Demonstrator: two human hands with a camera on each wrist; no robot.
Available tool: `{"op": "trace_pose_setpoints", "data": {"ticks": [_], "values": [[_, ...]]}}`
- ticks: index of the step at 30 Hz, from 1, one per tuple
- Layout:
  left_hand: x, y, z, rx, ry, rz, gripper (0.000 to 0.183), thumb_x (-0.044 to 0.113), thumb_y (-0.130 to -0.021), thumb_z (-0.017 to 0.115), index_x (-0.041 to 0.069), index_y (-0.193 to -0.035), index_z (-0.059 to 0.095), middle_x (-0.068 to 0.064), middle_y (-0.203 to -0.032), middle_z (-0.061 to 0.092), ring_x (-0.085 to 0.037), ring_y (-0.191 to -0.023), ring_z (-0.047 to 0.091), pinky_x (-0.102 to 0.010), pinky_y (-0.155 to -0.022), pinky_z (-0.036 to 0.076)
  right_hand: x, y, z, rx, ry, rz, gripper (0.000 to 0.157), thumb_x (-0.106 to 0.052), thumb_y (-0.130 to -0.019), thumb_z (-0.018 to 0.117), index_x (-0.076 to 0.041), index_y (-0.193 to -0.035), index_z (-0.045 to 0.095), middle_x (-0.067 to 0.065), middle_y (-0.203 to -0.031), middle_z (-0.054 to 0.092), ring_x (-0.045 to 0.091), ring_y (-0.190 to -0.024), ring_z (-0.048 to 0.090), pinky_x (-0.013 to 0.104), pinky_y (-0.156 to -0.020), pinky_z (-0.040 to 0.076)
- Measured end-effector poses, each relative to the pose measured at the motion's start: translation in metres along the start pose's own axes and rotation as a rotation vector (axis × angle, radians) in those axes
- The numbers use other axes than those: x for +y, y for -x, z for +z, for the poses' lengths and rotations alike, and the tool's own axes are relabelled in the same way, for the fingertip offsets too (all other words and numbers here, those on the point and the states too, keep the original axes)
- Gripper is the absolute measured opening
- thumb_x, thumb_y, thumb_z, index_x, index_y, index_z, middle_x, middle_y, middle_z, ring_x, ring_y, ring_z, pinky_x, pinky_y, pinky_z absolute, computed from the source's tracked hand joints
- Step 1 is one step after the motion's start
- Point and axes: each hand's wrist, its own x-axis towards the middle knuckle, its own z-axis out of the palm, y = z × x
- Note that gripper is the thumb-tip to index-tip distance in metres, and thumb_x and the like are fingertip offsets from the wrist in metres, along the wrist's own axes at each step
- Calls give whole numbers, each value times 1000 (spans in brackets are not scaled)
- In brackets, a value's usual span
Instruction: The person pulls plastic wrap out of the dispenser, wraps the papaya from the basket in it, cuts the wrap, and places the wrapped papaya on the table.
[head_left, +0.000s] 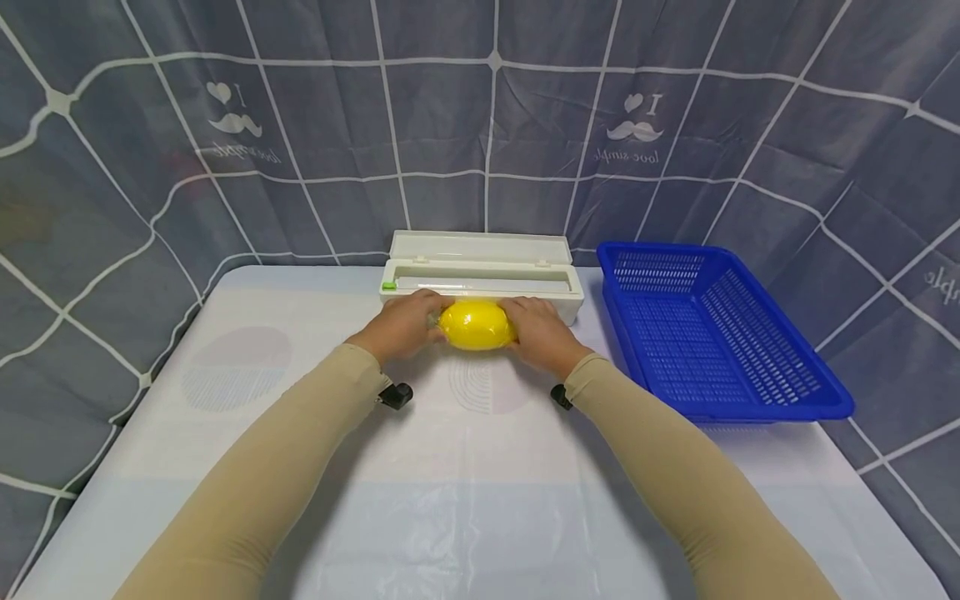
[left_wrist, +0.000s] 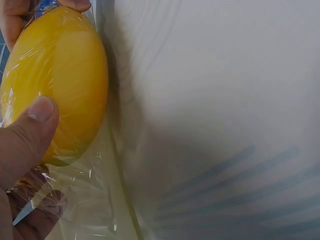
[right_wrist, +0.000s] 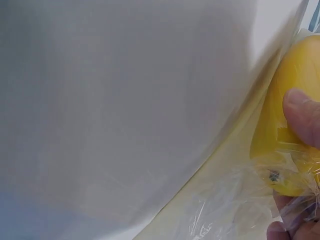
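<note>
A smooth yellow oval fruit point(head_left: 477, 325) is wrapped in clear, shiny cling film and sits between both hands, close in front of a white cling film dispenser point(head_left: 558, 285). My left hand point(head_left: 408, 323) grips its left end, thumb point(left_wrist: 37, 120) pressed on top and fingers curled below. At the other end my right hand point(head_left: 542, 329) holds it the same way, with its thumb point(right_wrist: 302, 117) over the skin. Wrinkled film point(right_wrist: 215, 215) gathers beneath the fruit in the right wrist view. The dispenser's lid point(head_left: 480, 247) stands raised at the back, and a green slider point(head_left: 388, 286) shows at its left end.
A blue plastic basket point(head_left: 637, 333) with slotted sides stands on the right of the table. Pale patterned cloth covers the table point(head_left: 465, 500). Behind it hangs a grey checked curtain point(head_left: 435, 117), which also runs along both sides.
</note>
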Motion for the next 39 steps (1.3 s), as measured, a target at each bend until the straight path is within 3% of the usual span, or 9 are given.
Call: {"op": "trace_pose_setpoints", "data": {"ticks": [10,17,28,31,35,39], "values": [[1,0,0,-9,-40,5,72,31,-93,83,15,-156,52,-9,-158,52,-34,-147,49,-59,-123,34,-1,1,1,-35,15,4,66,-16,-94,81,-5,-151,50,16,-152,56,35,-144,49,52,-127,30],[-1,-1,1,-13,-65,16,68,33,-94,81,11,-153,55,-6,-156,54,-33,-145,50,-58,-122,35,-1,3,2,2,12,8,64,-14,-92,81,-8,-149,54,15,-142,53,35,-132,46,51,-123,30],[-2,7,-1,-33,-87,28,83,32,-94,81,16,-163,39,-10,-164,48,-37,-152,44,-66,-125,27,2,3,-1,-21,39,-15,65,-20,-97,76,-6,-154,49,16,-149,58,33,-140,50,50,-125,33],[0,11,-3,-2,-94,-6,89,39,-90,85,16,-163,39,-10,-163,49,-36,-152,45,-65,-126,25,4,3,0,-10,22,-11,71,-20,-96,77,-4,-156,44,17,-150,58,34,-141,51,50,-125,33],[8,11,2,76,-151,-18,96,49,-82,89,18,-161,43,-12,-154,55,-37,-142,52,-61,-119,33,7,2,1,14,5,7,75,-19,-94,79,-1,-156,40,18,-149,59,36,-140,53,51,-125,34],[15,8,11,117,-205,-7,94,41,-80,92,16,-158,45,-14,-148,54,-38,-135,55,-59,-113,41,7,3,2,26,-19,9,72,-21,-95,79,0,-153,42,19,-148,59,37,-140,53,52,-125,34]]}}
